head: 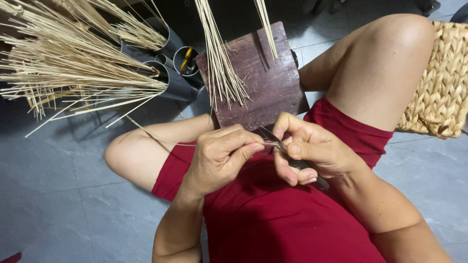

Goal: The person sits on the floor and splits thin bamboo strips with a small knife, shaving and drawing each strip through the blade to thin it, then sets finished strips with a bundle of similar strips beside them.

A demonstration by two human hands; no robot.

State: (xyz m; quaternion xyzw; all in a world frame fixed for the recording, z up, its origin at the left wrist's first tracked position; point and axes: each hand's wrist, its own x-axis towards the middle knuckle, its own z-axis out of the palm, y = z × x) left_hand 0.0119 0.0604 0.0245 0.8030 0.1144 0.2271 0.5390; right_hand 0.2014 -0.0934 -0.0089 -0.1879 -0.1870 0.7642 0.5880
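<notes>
Pinching a thin bamboo strip (161,139) between thumb and forefinger, your left hand (222,156) is closed tightly, with the fingers curled in and the thumb pressed along the top. The strip runs from this pinch out to the left, over your left thigh, as a pale and very fine line. Your right hand (309,151) is just beside the left one, almost touching it, and its fingers are wrapped firmly around the dark handle of a small knife (287,156). The blade points up and to the left, and its metal part meets the strip just where the two hands come together. I cannot tell whether the edge is in the strip or only lies against it.

Both hands are above your lap, over the red clothing (273,214). In front of them, a dark wooden board (268,83) leans between your knees, and a bunch of thin strips (219,63) hangs down over its face. Farther to the left, grey tubes (170,80) lie on the grey tiled floor (58,195), with many long pale sticks (68,63) coming out from them like a fan. Near your right knee is a woven basket (441,83), well apart from the hands.
</notes>
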